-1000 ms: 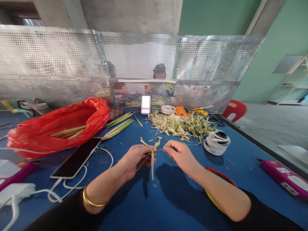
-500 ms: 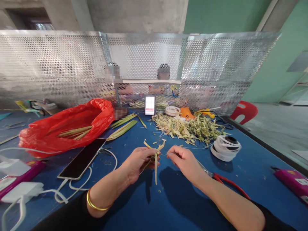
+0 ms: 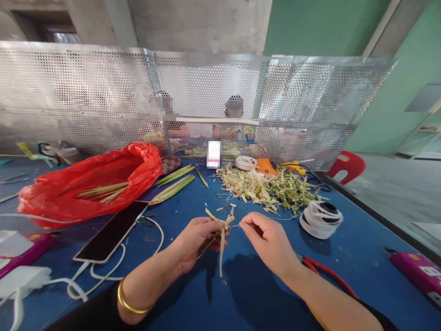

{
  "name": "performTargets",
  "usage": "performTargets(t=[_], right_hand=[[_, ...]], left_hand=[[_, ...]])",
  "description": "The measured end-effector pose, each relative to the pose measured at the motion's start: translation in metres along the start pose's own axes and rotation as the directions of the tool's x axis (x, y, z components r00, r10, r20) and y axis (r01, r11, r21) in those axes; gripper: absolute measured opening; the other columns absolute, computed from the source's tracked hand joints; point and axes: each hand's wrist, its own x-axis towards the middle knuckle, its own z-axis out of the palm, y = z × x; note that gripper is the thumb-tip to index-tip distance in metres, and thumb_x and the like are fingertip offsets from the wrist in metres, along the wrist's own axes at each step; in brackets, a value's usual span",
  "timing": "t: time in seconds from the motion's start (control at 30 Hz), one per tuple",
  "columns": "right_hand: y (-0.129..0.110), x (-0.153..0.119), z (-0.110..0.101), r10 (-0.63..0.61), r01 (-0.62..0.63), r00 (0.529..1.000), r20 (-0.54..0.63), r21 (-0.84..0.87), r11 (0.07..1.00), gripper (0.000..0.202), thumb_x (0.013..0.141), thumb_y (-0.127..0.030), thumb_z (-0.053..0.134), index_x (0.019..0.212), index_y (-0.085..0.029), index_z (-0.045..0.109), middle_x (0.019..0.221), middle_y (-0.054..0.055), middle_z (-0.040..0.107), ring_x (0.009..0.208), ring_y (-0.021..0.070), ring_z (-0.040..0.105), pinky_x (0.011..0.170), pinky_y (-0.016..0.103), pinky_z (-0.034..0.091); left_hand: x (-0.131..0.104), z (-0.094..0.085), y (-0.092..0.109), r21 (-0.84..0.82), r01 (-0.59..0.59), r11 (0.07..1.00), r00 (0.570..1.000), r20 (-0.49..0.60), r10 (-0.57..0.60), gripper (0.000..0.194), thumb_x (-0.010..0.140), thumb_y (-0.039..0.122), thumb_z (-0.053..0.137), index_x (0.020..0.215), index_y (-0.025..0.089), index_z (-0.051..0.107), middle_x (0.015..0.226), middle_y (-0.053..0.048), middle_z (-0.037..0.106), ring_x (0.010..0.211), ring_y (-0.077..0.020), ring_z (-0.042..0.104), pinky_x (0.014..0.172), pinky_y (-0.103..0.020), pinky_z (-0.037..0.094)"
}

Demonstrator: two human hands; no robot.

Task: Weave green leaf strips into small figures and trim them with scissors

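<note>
Pinched in my left hand [image 3: 203,236] is a small bundle of pale green-yellow leaf strips [image 3: 222,248], its ends fanning out and one long strip hanging down. My right hand [image 3: 265,234] is closed at the fingertips on a thin whitish thread [image 3: 234,225], which stretches from the bundle. A white spool of thread or tape [image 3: 321,223] stands to the right of that hand. Partly hidden under my right forearm lie red-handled pliers [image 3: 330,276].
A red plastic bag [image 3: 86,184] with long leaves lies left, beside a dark phone [image 3: 112,232] and white cables. A heap of leaf scraps [image 3: 272,186] is spread behind my hands. A perforated metal screen [image 3: 213,87] closes off the back, two people beyond it.
The view has shifted slightly. My right hand's fingers stay pinched while the thread between the hands now shows as a short straight line. My left hand keeps its hold on the leaf strips.
</note>
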Motion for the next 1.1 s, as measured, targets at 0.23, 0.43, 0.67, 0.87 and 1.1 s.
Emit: performTargets(t=[0.23, 0.43, 0.67, 0.87, 1.1], right_hand=[[0.007, -0.006, 0.001, -0.309, 0.302, 0.951, -0.008, -0.189, 0.934, 0.018, 0.091, -0.018, 0.044, 0.084, -0.021, 0.060, 0.085, 0.005, 0.056, 0.067, 0.0127, 0.055, 0.061, 0.024, 0.043], [0.009, -0.007, 0.003, -0.382, 0.381, 0.924, 0.015, -0.099, 0.919, 0.015, 0.091, -0.013, 0.044, 0.091, -0.021, 0.057, 0.107, 0.006, 0.061, 0.079, 0.0127, 0.061, 0.067, 0.023, 0.049], [0.009, -0.005, 0.003, -0.356, 0.359, 0.933, 0.051, -0.054, 0.932, 0.016, 0.092, -0.015, 0.044, 0.089, -0.021, 0.058, 0.089, 0.004, 0.059, 0.076, 0.0126, 0.059, 0.068, 0.023, 0.048], [0.009, -0.005, 0.002, -0.282, 0.285, 0.958, 0.049, -0.100, 0.953, 0.016, 0.092, -0.019, 0.045, 0.084, -0.020, 0.059, 0.079, 0.002, 0.055, 0.067, 0.0118, 0.054, 0.062, 0.023, 0.042], [0.004, -0.004, 0.003, -0.189, 0.194, 0.979, 0.068, -0.065, 0.979, 0.016, 0.087, -0.015, 0.050, 0.073, -0.018, 0.057, 0.075, 0.001, 0.057, 0.067, 0.0114, 0.053, 0.061, 0.022, 0.039]], left_hand=[[0.003, 0.001, -0.005, -0.013, 0.098, 0.995, 0.995, 0.030, -0.097, 0.020, 0.068, 0.031, 0.069, 0.076, 0.012, 0.067, 0.071, -0.004, 0.068, 0.058, -0.0139, 0.062, 0.057, -0.023, 0.048], [0.001, 0.003, -0.007, -0.079, 0.219, 0.972, 0.975, 0.061, -0.215, 0.014, 0.069, 0.028, 0.066, 0.072, 0.015, 0.071, 0.068, -0.001, 0.067, 0.058, -0.0118, 0.059, 0.060, -0.022, 0.050], [0.000, 0.005, -0.009, -0.009, 0.186, 0.983, 0.982, 0.037, -0.185, 0.017, 0.067, 0.030, 0.068, 0.068, 0.014, 0.069, 0.063, -0.002, 0.066, 0.055, -0.0122, 0.059, 0.057, -0.022, 0.048], [-0.002, 0.009, -0.009, 0.157, 0.118, 0.981, 0.978, 0.151, -0.142, 0.019, 0.067, 0.028, 0.068, 0.070, 0.010, 0.070, 0.064, -0.005, 0.066, 0.055, -0.0139, 0.059, 0.059, -0.026, 0.048], [-0.007, 0.010, -0.008, 0.378, -0.053, 0.924, 0.973, 0.227, -0.038, 0.016, 0.071, 0.028, 0.064, 0.070, 0.013, 0.070, 0.063, -0.003, 0.064, 0.056, -0.0118, 0.055, 0.057, -0.023, 0.044]])
